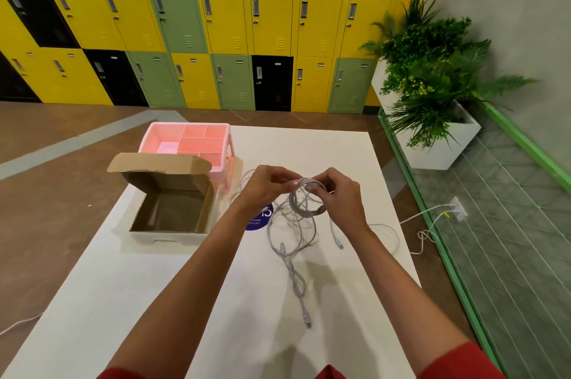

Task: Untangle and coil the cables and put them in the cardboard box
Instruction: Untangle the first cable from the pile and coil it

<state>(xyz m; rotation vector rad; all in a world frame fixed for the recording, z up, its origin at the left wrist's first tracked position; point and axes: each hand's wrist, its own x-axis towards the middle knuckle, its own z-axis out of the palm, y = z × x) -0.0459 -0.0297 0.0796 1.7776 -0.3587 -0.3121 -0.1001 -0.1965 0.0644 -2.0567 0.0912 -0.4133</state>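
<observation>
Both hands are raised above the middle of the white table (123,286), holding a small round coil of white cable (304,202). My left hand (265,187) pinches the top of the coil from the left. My right hand (340,193) grips it from the right. Below the coil, more white cables (293,242) lie tangled on the table, with loose plug ends trailing toward me. The cardboard box (168,212) stands open at the left with its lid folded back; its inside shows no cables.
A pink compartment tray (188,144) stands behind the box. A round blue sticker (259,221) lies on the table under my left wrist. Right of the table are a green railing (448,255), a white planter (445,144) and a floor cable. Lockers line the back wall.
</observation>
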